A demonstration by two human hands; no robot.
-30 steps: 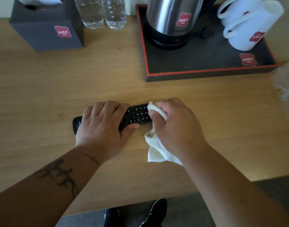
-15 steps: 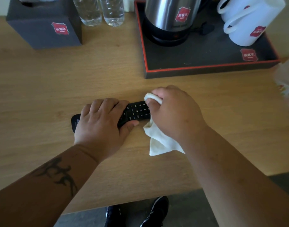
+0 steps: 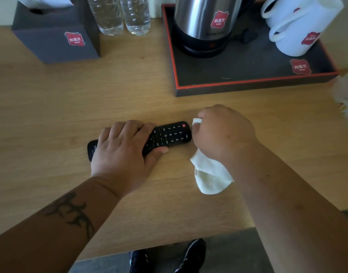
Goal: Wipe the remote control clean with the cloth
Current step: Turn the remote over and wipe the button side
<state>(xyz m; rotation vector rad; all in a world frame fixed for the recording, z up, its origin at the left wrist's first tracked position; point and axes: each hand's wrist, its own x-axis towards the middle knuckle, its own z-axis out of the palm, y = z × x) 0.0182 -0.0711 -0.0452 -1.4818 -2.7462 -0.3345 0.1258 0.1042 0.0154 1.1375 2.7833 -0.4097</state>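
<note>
The left hand point(image 3: 122, 150) lies over the near half of the remote control point(image 3: 169, 135), fingers point(image 3: 129, 127) curled across its far edge and the thumb pressed to its near edge, so it grips the body and pins it flat to the desk point(image 3: 50, 115). The remote looks like a light, stiff plastic bar, probably a little slippery on smooth wood, which is why clamping it by the two long edges, clear of the keys, seems the sensible hold (pressing on the keypad would only hide what needs wiping). Its long axis runs roughly left to right, tilting slightly away toward the right; the butt end pokes out left of the left fingers, and the keypad end with the red button points right, face up.

Just beyond that end, the right hand point(image 3: 224, 133) is clenched around the cloth point(image 3: 210, 174), a small wad showing at the fingertips beside the remote's tip and the soft, limp tail draping onto the desk under the wrist
</note>
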